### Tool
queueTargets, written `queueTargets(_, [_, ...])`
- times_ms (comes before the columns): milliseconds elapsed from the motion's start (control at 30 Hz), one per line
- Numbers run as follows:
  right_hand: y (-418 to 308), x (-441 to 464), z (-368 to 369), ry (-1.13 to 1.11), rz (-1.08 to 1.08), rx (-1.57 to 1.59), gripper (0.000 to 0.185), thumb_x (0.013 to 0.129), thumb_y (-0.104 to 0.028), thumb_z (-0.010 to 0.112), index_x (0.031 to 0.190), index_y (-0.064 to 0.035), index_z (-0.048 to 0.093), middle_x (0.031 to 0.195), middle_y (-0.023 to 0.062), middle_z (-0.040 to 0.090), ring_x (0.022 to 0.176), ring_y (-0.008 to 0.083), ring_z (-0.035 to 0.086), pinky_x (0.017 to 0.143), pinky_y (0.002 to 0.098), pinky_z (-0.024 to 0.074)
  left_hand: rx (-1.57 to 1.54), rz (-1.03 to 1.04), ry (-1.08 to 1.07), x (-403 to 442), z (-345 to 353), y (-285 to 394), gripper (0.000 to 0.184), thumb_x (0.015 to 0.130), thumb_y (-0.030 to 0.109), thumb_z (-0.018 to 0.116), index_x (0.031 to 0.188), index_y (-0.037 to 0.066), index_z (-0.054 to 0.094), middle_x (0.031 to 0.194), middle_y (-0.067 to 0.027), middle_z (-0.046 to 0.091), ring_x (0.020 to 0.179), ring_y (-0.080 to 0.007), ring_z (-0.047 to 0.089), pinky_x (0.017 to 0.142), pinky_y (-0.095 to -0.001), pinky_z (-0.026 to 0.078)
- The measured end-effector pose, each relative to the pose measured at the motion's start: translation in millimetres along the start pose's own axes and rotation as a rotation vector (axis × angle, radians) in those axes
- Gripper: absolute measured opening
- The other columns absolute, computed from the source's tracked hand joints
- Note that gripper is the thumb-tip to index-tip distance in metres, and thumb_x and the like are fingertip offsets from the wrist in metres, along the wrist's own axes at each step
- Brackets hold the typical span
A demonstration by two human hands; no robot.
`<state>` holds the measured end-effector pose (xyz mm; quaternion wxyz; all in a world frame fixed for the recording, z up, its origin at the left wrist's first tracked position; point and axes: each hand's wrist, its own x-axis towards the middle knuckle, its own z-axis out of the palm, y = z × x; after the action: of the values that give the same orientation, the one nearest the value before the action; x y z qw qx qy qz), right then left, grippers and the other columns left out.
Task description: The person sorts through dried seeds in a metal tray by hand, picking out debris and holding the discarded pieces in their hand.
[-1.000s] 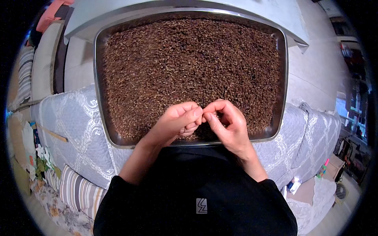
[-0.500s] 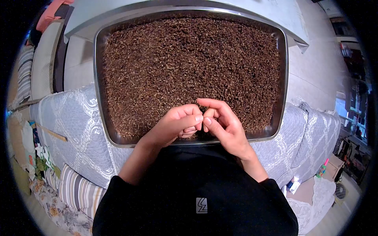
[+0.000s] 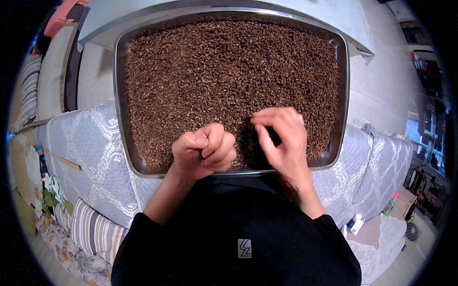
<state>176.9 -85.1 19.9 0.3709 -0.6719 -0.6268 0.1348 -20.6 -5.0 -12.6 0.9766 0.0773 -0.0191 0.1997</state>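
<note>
A large metal tray (image 3: 345, 86) holds a thick layer of small, dry, brown husk-like bits (image 3: 224, 76), whose exact kind I cannot make out. My left hand (image 3: 205, 148) is closed in a fist above the tray's near edge. Whatever may be inside that fist is hidden. My right hand (image 3: 284, 136) hovers low over the bits, to the right of my left hand. Its fingers curl toward the thumb in a pinch, slightly blurred. Anything between those fingertips is too small to see.
Behind the tray is a pale table (image 3: 200, 9). A grey-white patterned cover (image 3: 86, 157) spreads on both sides of the near end. A striped cushion (image 3: 98, 231) lies at lower left, and a lace-edged cloth (image 3: 386, 248) at lower right.
My hands, earlier together at the fingertips, are now apart. The left has curled into a fist and shifted left. The right has moved right and forward over the bits.
</note>
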Motion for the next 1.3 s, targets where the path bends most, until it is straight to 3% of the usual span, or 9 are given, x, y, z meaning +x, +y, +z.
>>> queueTargets(300, [23,26,23,0.035,-0.051,-0.314,0.013,0.078,-0.014,0.076,0.09,-0.0133,0.073,0.082,0.0042,0.058,0.081,0.0249,0.056,0.071,0.0396,0.0422,0.253,0.096,0.031,7,12,2,0.028,0.092,0.025,0.05,0.077,0.001,0.056,0.069,-0.0088,0.05,0.052,-0.0142,0.041,0.049,-0.0278,0.033])
queueTargets(433, [21,24,13,0.073,0.075,0.047,0.01,0.082,-0.008,0.074,0.093,-0.0087,0.073,0.09,0.0077,0.066,0.088,0.0271,0.061,0.077,0.0388,0.0484,0.248,0.209,0.153,3,5,12,0.015,0.086,0.011,0.045,0.075,0.003,0.052,0.068,-0.0061,0.047,0.055,-0.0128,0.04,0.046,-0.0262,0.03])
queueTargets(567, [20,14,7,0.055,0.348,0.499,0.009,0.091,-0.009,0.07,0.097,-0.0032,0.073,0.097,0.0071,0.072,0.085,0.0181,0.066,0.078,0.0306,0.0518,0.195,0.211,0.21,6,5,17,0.014,0.087,0.006,0.041,0.076,0.004,0.049,0.066,-0.0019,0.041,0.055,-0.01,0.035,0.046,-0.0237,0.026])
queueTargets(600, [17,14,6,0.032,0.443,0.687,0.015,0.097,-0.012,0.066,0.106,-0.0026,0.072,0.098,0.0059,0.073,0.076,0.0087,0.062,0.067,0.0232,0.05,0.181,0.196,0.223,8,7,17,0.015,0.088,0.006,0.041,0.076,0.004,0.049,0.066,-0.0013,0.04,0.055,-0.0097,0.034,0.046,-0.0235,0.026])
queueTargets(733, [12,10,-4,-0.072,0.693,0.792,0.019,0.1,-0.015,0.062,0.114,-0.0039,0.069,0.089,0.0032,0.069,0.066,0.0028,0.055,0.055,0.0178,0.0426,0.211,0.131,0.302,17,13,10,0.019,0.098,0.008,0.043,0.084,0.002,0.053,0.064,0.0027,0.038,0.053,-0.0068,0.033,0.045,-0.0213,0.026])
queueTargets(867, [4,6,-1,-0.1,0.666,1.027,0.025,0.101,-0.014,0.06,0.123,-0.003,0.059,0.08,0.0008,0.062,0.061,0.003,0.05,0.051,0.0172,0.0387,0.515,0.003,0.556,24,19,0,0.029,0.102,0.012,0.052,0.124,-0.005,0.059,0.062,0.0075,0.038,0.052,-0.0017,0.034,0.046,-0.0177,0.026])
queueTargets(967, [2,5,4,-0.139,0.66,1.225,0.034,0.101,-0.012,0.058,0.132,-0.0019,0.047,0.079,0.0008,0.057,0.061,0.0049,0.048,0.051,0.0187,0.038,0.616,-0.009,0.547,22,13,-7,0.026,0.1,0.011,0.058,0.123,-0.001,0.065,0.075,0.0035,0.059,0.061,-0.0003,0.049,0.054,-0.0162,0.038])
queueTargets(1067, [-1,3,10,-0.167,0.657,1.32,0.035,0.103,-0.016,0.056,0.133,-0.0021,0.046,0.08,0.0015,0.053,0.066,0.006,0.047,0.053,0.0204,0.0391,1.019,0.103,0.623,32,22,-19,0.025,0.095,0.003,0.064,0.119,-0.003,0.067,0.096,-0.0073,0.072,0.085,-0.0097,0.067,0.077,-0.0231,0.054])
queueTargets(1300, [-5,-5,17,-0.196,0.651,1.442,0.042,0.104,-0.019,0.055,0.14,-0.0031,0.04,0.084,0.0014,0.051,0.068,0.0063,0.045,0.057,0.0217,0.0406,0.967,0.11,0.559,33,20,-8,0.017,0.094,0.0,0.065,0.109,-0.007,0.067,0.088,-0.0083,0.071,0.079,-0.0135,0.069,0.071,-0.0255,0.057])
